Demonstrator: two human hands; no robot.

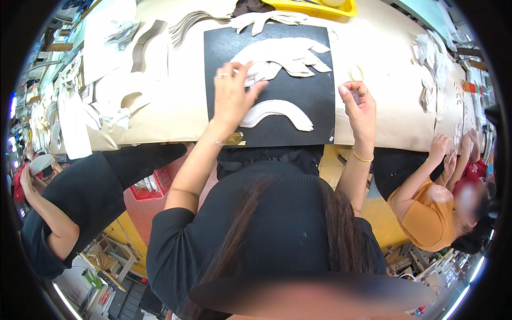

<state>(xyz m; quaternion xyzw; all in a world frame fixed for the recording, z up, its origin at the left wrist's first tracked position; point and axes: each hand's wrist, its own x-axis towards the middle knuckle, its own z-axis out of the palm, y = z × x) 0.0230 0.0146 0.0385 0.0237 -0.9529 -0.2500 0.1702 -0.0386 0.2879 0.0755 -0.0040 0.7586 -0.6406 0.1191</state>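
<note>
A black square mat point(266, 133) lies on the table in front of me. On its far half is a loose heap of white curved fabric strips point(282, 50). Nearer to me, a neat stack of white arched strips point(277, 109) rests on the mat. My left hand point(232, 98) is over the mat's left side, fingers apart, beside the near edge of the heap; whether its fingertips touch a strip is unclear. Just off the mat's right edge, my right hand point(360, 112) has thumb and fingertips drawn together. Whatever they pinch, if anything, cannot be made out. Past it lies a yellow rubber band point(354, 72).
More curved strips point(266, 18) lie beyond the mat, with grey-brown strip bundles point(146, 45) at far left. A yellow tray point(320, 7) stands at the back. A person in an orange top point(426, 216) works at right; another in black point(80, 197) is at left. A red basket point(154, 186) sits below.
</note>
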